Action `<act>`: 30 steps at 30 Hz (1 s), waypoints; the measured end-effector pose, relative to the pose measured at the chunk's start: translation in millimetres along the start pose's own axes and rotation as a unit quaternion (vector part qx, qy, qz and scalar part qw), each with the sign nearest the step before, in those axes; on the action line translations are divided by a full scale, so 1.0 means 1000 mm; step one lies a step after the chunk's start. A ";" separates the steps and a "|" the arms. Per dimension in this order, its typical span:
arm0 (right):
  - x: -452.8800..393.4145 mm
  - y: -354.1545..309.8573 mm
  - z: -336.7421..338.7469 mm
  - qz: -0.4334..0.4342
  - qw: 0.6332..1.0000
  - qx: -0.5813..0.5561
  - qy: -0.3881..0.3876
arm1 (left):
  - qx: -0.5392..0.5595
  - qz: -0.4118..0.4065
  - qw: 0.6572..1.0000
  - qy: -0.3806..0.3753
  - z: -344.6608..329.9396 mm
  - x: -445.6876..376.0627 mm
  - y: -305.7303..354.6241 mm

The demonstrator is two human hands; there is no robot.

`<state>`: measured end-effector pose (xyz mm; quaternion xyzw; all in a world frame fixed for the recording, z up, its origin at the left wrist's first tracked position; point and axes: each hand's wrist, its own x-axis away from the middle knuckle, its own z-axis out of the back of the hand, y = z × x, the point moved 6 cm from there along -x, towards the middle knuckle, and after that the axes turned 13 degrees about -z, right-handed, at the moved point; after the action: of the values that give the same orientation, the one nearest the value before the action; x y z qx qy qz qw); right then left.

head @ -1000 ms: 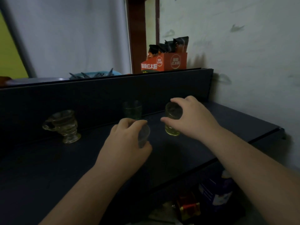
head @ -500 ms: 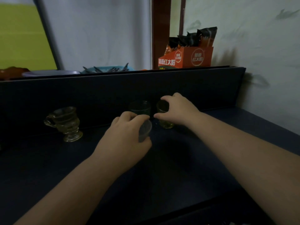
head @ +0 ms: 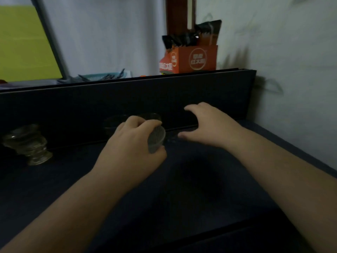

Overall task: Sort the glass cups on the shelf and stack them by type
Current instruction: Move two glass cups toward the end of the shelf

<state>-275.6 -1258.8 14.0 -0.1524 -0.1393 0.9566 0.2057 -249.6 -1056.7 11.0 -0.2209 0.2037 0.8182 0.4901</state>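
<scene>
My left hand (head: 127, 150) is closed around a small ribbed clear glass cup (head: 157, 140), held tilted just above the dark shelf (head: 209, 183). Right behind that hand, two dim tumblers stand side by side against the back panel: one (head: 113, 123) to the left and one (head: 151, 116) partly hidden by my fingers. My right hand (head: 207, 126) hovers to the right of them with fingers spread and nothing in it. A footed glass mug (head: 28, 143) with a handle stands alone at the shelf's far left.
A tall dark back panel (head: 127, 95) walls off the rear of the shelf. On top of it sit an orange carton (head: 189, 60) of dark sachets and a blue basket (head: 104, 76). A white wall (head: 291, 70) closes the right side.
My right hand has let go of the yellowish tumbler beside the other one and moved off to the right, open. My left hand still holds the ribbed cup. The view has shifted right.
</scene>
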 end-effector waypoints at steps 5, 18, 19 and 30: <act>0.055 0.084 0.021 -0.043 0.999 0.017 0.023 | 0.037 -0.018 0.999 -0.035 -0.058 -0.067 0.043; 0.119 0.166 0.040 -0.091 0.987 0.118 0.054 | 0.044 0.076 0.982 -0.167 -0.177 -0.170 0.052; 0.118 0.167 0.040 -0.093 0.987 0.117 0.054 | 0.043 0.079 0.982 -0.167 -0.178 -0.169 0.052; 0.086 0.115 0.025 0.007 0.996 0.075 0.041 | -0.012 -0.007 0.995 -0.099 -0.089 -0.083 0.068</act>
<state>-399.4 -1327.6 -20.9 -0.1769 -0.0572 0.9586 0.2158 -261.1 -1194.5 -7.3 -0.1463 0.1427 0.8353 0.5105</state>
